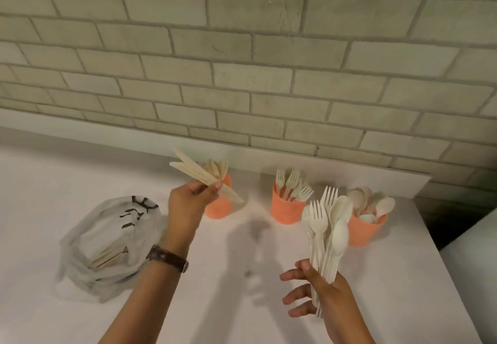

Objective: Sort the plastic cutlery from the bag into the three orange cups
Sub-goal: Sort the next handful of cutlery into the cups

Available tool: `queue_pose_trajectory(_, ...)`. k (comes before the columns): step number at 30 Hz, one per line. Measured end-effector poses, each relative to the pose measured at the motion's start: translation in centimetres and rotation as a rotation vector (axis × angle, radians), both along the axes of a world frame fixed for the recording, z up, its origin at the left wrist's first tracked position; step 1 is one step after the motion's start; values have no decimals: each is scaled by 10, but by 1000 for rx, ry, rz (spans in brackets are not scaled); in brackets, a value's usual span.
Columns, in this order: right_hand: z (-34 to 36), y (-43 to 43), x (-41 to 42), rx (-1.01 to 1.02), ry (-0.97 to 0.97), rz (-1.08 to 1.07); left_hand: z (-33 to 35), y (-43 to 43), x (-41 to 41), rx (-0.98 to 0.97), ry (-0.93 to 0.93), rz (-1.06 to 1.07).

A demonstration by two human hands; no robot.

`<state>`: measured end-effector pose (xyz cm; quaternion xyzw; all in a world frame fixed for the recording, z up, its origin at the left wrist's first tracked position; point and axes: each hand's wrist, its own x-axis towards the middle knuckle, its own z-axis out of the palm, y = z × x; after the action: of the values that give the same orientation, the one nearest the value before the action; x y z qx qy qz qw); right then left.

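Head view, near to far. My right grip (321, 295) clamps a bundle of forks and spoons (326, 225) by the handles between thumb and palm, fingers splayed. The bag (107, 247), at left on the worktop (242, 311), holds more cutlery. My left grip (188, 203) pinches a fanned sheaf of knives (199, 175) just above the knife cup (219, 208). The fork cup (286, 209) and spoon cup (367, 230) stand to its right, both well filled. Hazards, as I judge them: the loosely held bundle may slide and scatter, and the splayed knives may catch the rim and topple the light cup.
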<state>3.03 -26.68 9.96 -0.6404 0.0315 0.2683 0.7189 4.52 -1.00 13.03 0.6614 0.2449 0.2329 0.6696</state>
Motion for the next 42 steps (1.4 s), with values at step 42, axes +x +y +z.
queue_pose_trajectory(42,21,-36,-29,-281,-523,-72,16,-183,-54,-126,-6,-519)
